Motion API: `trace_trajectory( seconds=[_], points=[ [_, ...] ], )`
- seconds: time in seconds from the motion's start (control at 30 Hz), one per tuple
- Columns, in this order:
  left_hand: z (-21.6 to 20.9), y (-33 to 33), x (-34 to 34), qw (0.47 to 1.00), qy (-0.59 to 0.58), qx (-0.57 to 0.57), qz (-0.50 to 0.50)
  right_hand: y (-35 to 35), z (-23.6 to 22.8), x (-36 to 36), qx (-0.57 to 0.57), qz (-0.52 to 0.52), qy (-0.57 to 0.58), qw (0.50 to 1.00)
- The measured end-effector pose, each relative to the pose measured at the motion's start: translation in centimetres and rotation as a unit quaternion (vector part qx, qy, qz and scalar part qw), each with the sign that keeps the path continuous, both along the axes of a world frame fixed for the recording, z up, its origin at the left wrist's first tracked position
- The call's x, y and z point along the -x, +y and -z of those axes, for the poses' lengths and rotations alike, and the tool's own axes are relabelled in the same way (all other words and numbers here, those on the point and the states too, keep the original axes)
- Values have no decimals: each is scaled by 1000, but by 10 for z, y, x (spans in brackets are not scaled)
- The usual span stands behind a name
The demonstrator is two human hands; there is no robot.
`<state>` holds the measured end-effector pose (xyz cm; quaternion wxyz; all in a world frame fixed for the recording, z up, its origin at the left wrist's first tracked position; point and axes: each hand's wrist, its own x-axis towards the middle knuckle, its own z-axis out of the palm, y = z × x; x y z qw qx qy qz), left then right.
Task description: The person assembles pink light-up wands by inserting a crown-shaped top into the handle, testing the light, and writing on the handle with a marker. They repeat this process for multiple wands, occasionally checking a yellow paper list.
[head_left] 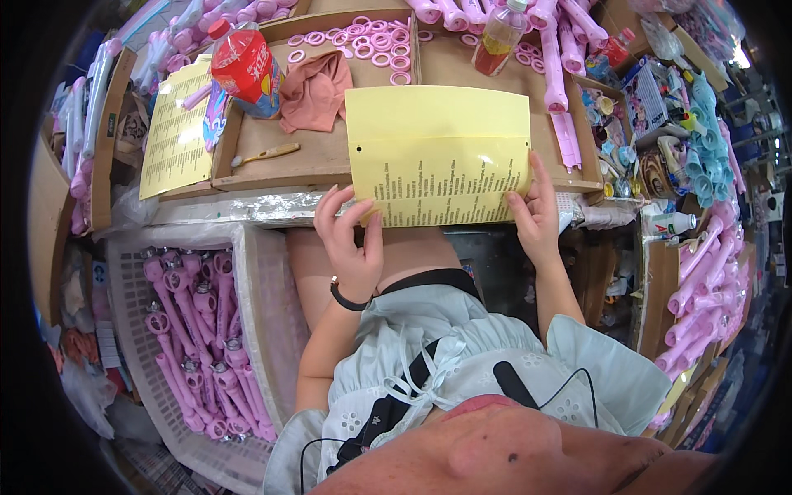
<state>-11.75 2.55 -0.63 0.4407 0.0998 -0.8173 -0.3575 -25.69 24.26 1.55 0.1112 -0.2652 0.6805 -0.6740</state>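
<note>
Above the near edge of the cardboard tray, right at the middle, it's the yellow sheet, and both bare hands are on it! Left hand at the near left corner: thumb and fingers drawn together there, seemingly pinching the paper. Right hand on the right edge, toward the near end, thumb across the printed face, the other fingers going round that edge; a light clasp, by the look of it.

Now the lie of the thing: its longer side runs left to right, straight from one hand to the other, and most of the sheet reaches out to the far side of the grip. Neither hand is nearer, since both touch it, though the right sits a shade farther up its side. A faint line crosses the paper from left to right, print on the near half, plain yellow beyond. Single or layered? Cannot tell.

Just left of it, a crumpled salmon cloth and a small brush; farther left, a red-capped bottle beside more yellow sheets. Pink rings scatter at the far side, and near left, pink wand-like pieces fill a pale basket.
</note>
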Motion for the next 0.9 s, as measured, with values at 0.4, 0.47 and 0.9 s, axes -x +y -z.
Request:
trace_trajectory(
  seconds=[0.4,0.47,0.9],
  points=[
    [5,16,0,998,-41,38,1,-15,7,-5,-148,164,266,938],
    [8,17,-2,998,-50,45,-8,-15,7,-5,-193,200,323,905],
    [-22,-26,8,996,-3,-25,90,-19,-6,-1,-20,41,166,985]
  ],
)
